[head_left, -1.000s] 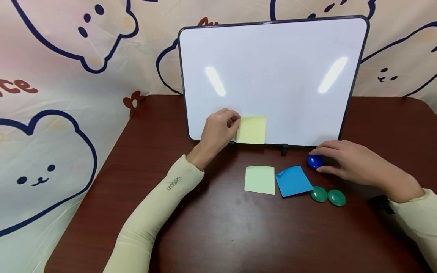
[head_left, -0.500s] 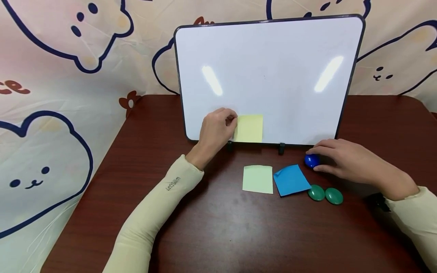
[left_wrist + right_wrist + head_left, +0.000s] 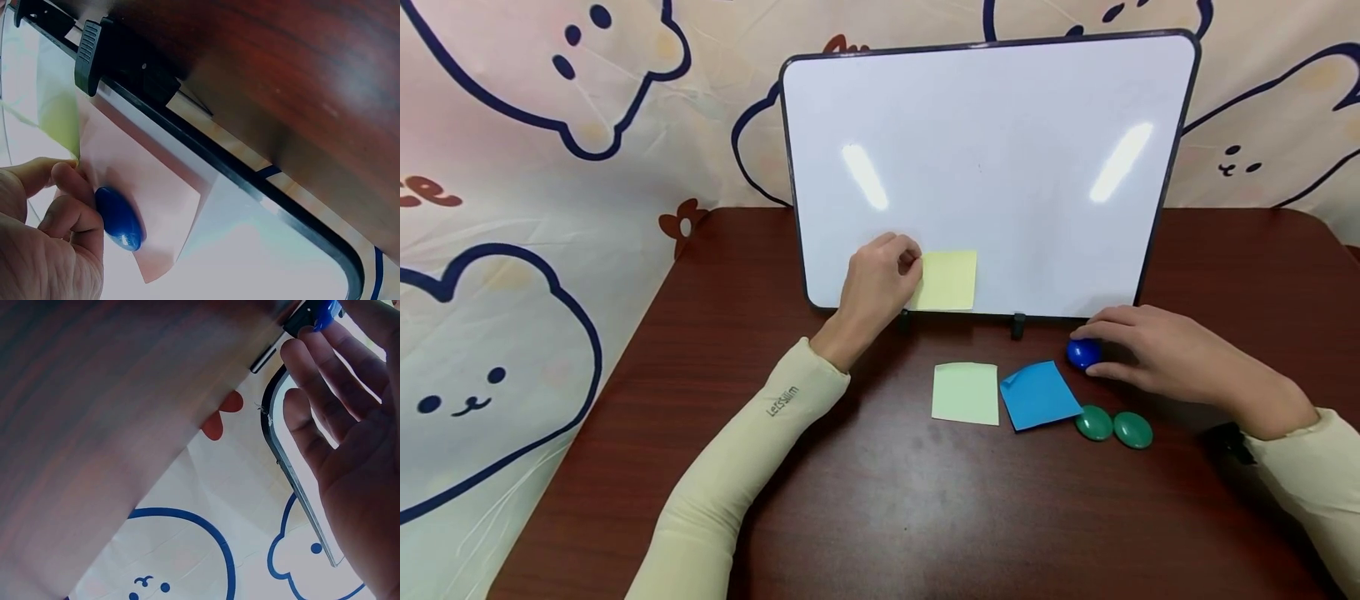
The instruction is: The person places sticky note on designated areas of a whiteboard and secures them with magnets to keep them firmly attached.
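One whiteboard [image 3: 992,167] stands upright on the brown table [image 3: 865,500] in the upper centre of the head view, and three paper notes show: a yellow note [image 3: 951,281] flat against the board's lower edge, with a pale green note [image 3: 966,393] and a blue note [image 3: 1037,395] lying side by side on the table below it. The left hand [image 3: 880,283], fingers curled, pinches the yellow note's left edge against the board. At centre right the right hand [image 3: 1157,350] curls its fingertips around the single blue magnet [image 3: 1082,353] on the table, with two green magnets [image 3: 1112,426] touching each other just below it.
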Action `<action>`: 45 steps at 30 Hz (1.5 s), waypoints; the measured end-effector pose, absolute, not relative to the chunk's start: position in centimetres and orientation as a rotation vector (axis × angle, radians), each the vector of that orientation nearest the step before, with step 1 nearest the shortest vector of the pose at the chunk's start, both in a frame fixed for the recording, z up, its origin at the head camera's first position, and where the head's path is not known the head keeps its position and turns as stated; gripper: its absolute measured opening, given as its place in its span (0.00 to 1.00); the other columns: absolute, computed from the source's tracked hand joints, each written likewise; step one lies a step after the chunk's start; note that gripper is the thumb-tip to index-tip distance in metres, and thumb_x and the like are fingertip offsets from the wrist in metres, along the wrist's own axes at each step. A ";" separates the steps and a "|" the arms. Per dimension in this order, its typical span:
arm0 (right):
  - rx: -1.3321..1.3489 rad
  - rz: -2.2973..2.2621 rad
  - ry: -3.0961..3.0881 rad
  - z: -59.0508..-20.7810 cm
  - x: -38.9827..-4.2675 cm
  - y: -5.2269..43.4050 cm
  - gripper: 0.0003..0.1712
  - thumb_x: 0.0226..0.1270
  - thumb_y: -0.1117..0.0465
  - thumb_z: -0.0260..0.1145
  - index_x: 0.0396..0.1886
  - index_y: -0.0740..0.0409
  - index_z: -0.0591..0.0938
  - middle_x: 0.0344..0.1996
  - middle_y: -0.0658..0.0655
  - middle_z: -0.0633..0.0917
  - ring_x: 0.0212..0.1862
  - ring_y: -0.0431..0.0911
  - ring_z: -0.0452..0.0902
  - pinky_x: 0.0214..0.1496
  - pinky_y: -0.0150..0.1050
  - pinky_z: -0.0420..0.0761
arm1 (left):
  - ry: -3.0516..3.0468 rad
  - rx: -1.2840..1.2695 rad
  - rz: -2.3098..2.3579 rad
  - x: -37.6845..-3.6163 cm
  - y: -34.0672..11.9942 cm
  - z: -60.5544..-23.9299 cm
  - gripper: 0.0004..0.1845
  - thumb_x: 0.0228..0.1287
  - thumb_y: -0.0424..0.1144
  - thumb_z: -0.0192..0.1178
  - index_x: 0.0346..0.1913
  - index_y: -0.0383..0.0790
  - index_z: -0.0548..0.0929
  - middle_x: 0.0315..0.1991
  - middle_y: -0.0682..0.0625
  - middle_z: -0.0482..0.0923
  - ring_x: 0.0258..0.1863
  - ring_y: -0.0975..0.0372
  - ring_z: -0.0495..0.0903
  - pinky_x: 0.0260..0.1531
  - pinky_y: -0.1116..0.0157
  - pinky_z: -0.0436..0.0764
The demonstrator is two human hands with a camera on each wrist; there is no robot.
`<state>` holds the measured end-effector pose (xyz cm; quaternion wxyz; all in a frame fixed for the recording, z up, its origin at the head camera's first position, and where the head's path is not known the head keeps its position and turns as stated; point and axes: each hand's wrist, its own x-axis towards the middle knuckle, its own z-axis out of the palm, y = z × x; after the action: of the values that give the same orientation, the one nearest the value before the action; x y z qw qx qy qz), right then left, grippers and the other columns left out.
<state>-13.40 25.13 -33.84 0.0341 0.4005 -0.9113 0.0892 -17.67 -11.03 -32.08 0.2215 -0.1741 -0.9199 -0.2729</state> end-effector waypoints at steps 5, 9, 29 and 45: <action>1.234 0.276 -2.816 -33.7 -13.4 25.0 0.25 0.54 0.53 0.79 0.53 0.49 0.85 0.47 0.51 0.85 0.47 0.45 0.82 0.43 0.48 0.86 | -2.542 -0.480 -0.734 -17.7 -11.1 -32.1 0.05 0.66 0.32 0.60 0.37 0.37 0.86 0.34 0.46 0.84 0.33 0.59 0.83 0.36 0.64 0.82; 1.227 0.277 -2.831 -33.7 -13.3 25.0 0.25 0.54 0.53 0.78 0.53 0.50 0.85 0.47 0.51 0.85 0.46 0.45 0.82 0.43 0.49 0.86 | -2.534 -0.489 -0.734 -17.8 -11.1 -32.1 0.05 0.65 0.32 0.60 0.37 0.37 0.86 0.34 0.46 0.84 0.32 0.59 0.82 0.34 0.64 0.81; 1.215 0.267 -2.863 -33.5 -13.2 24.8 0.25 0.55 0.52 0.77 0.53 0.50 0.84 0.48 0.51 0.85 0.47 0.45 0.82 0.44 0.48 0.86 | -2.538 -0.498 -0.725 -17.7 -11.3 -32.1 0.05 0.65 0.32 0.63 0.41 0.39 0.87 0.37 0.47 0.83 0.32 0.60 0.81 0.32 0.65 0.80; 1.197 0.276 -2.885 -33.6 -13.2 24.8 0.25 0.55 0.51 0.78 0.54 0.48 0.84 0.49 0.51 0.85 0.48 0.46 0.82 0.44 0.49 0.86 | -2.527 -0.499 -0.730 -17.8 -11.4 -32.0 0.05 0.65 0.32 0.63 0.41 0.39 0.87 0.37 0.47 0.83 0.32 0.60 0.83 0.32 0.65 0.81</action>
<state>-13.22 24.81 -33.60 0.0029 0.3817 -0.9201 0.0882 -17.79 -11.35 -32.01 0.2301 -0.1814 -0.9186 -0.2652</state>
